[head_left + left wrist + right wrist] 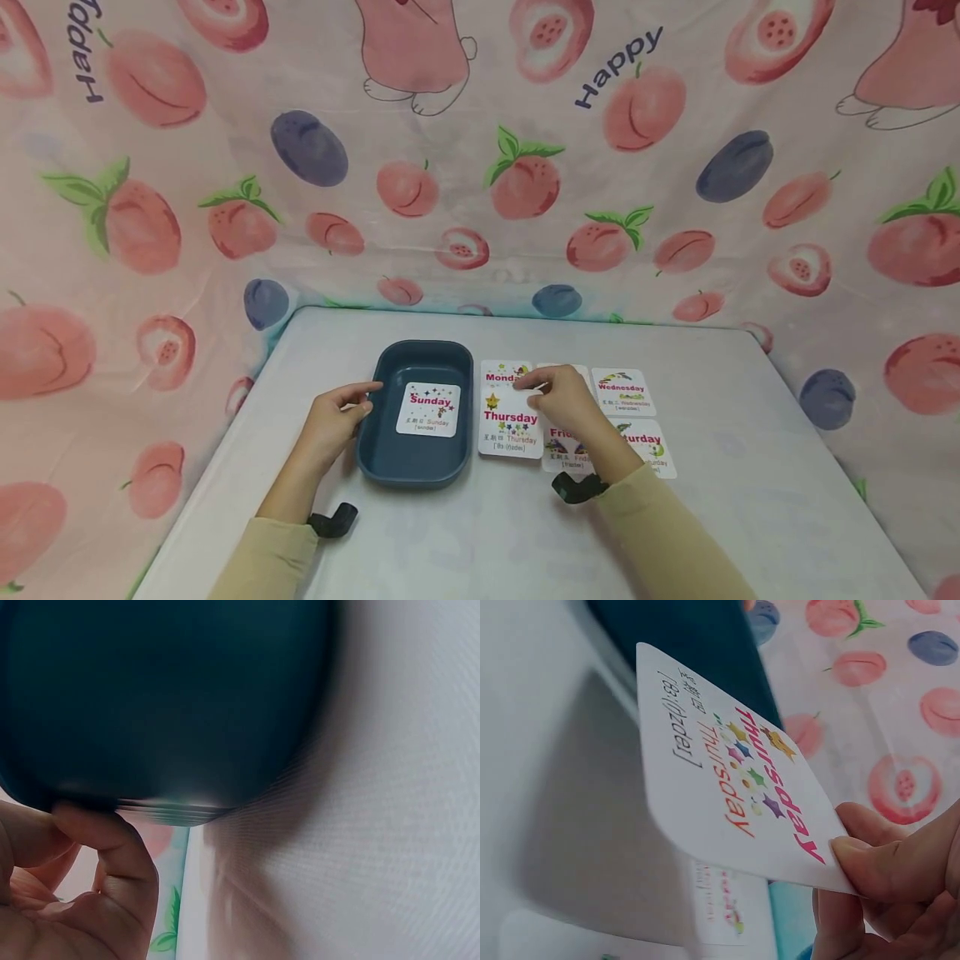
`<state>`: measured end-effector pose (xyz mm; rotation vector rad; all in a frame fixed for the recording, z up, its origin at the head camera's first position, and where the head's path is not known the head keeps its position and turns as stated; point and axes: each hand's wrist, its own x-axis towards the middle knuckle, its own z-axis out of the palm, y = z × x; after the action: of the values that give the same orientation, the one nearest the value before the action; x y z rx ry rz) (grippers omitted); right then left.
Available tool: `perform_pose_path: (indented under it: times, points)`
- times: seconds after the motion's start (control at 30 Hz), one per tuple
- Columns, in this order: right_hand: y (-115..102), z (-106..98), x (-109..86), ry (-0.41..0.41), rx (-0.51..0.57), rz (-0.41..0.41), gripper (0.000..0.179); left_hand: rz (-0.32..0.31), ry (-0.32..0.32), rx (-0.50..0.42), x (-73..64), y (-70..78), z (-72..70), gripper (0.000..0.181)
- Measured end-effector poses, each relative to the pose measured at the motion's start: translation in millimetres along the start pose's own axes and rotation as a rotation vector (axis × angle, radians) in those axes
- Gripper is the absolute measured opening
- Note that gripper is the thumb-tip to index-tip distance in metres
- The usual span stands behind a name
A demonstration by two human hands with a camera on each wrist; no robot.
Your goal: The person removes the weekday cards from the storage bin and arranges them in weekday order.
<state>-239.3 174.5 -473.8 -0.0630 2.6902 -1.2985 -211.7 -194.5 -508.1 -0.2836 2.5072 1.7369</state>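
Observation:
My left hand (328, 423) holds the left rim of a dark blue tray (416, 475) between thumb and fingers; the left wrist view shows the fingertips at the tray's edge. In the tray lies a white Sunday card (429, 423). My right hand (567, 406) pinches the Thursday card (705, 776) by one edge, tilted above the table and just right of the tray. Behind it the Monday card (501, 372) is partly covered. The hand and forearm hide much of another card (577, 369) and of the Friday card (558, 460).
Right of my right hand lie the Wednesday card (624, 396) and the Saturday card (651, 458), the latter partly behind the forearm. A white table (750, 500) carries everything, with a peach-patterned cloth (450, 225) hanging behind and at the sides.

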Motion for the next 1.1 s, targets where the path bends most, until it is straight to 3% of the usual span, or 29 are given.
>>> perform_pose_path:
  times: [0.27, 1.1]
  points:
    - [10, 14, 1.7, 0.005, 0.022, 0.057, 0.032, -0.015, 0.0, -0.018, 0.9, -0.6, 0.9, 0.036]
    - [23, 38, 9.2, 0.026, -0.089, 0.01, 0.027, -0.005, -0.015, -0.032, 0.6, -1.1, -0.8, 0.036]
